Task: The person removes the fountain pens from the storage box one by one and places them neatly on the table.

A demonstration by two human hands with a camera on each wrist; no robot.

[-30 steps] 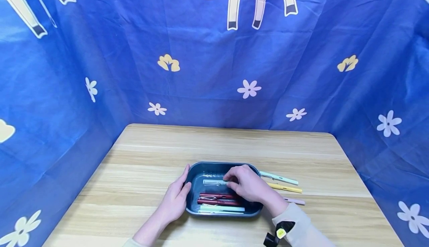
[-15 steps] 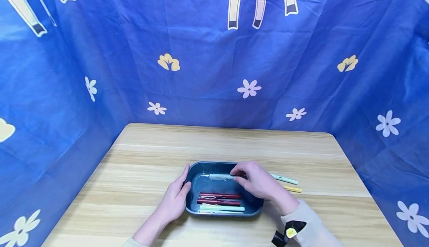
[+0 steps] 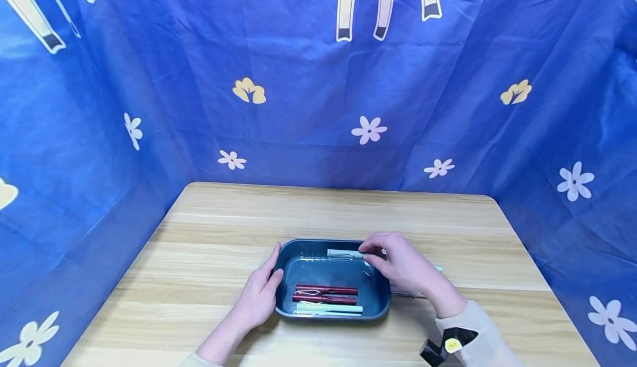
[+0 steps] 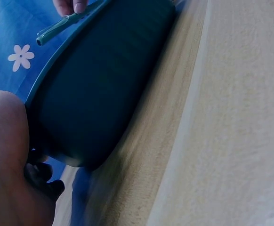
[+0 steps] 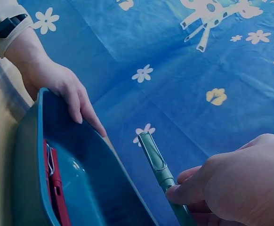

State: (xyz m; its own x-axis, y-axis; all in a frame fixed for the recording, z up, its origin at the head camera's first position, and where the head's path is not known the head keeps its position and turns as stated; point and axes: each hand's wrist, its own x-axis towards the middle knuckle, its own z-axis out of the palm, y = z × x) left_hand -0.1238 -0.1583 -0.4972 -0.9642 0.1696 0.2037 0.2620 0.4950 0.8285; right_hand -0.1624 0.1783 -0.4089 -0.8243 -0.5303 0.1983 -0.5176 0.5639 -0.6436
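My right hand point(image 3: 398, 259) pinches a light green pen point(image 3: 343, 253) with a metal clip between thumb and fingers. The pen is held raised over the far right part of a dark teal tray point(image 3: 328, 272); in the right wrist view, the pen point(image 5: 158, 162) points up beyond the rim. At the tray's left end my left hand point(image 3: 256, 295) grips the wall, thumb at the rim and fingers outside. Two dark red pens point(image 3: 325, 290) lie side by side inside the tray, with light green pens point(image 3: 329, 308) along its near wall.
Right of the tray, partly under my right forearm, a lilac pen point(image 3: 405, 294) and the tip of a mint pen point(image 3: 438, 268) show on the wooden table point(image 3: 224, 218). A blue patterned cloth point(image 3: 308, 118) hangs around the table's back and sides.
My right hand has moved right and away from me, carrying the light green pen from the tray's middle to its far right. The yellow pen is now hidden. My left hand stays put.
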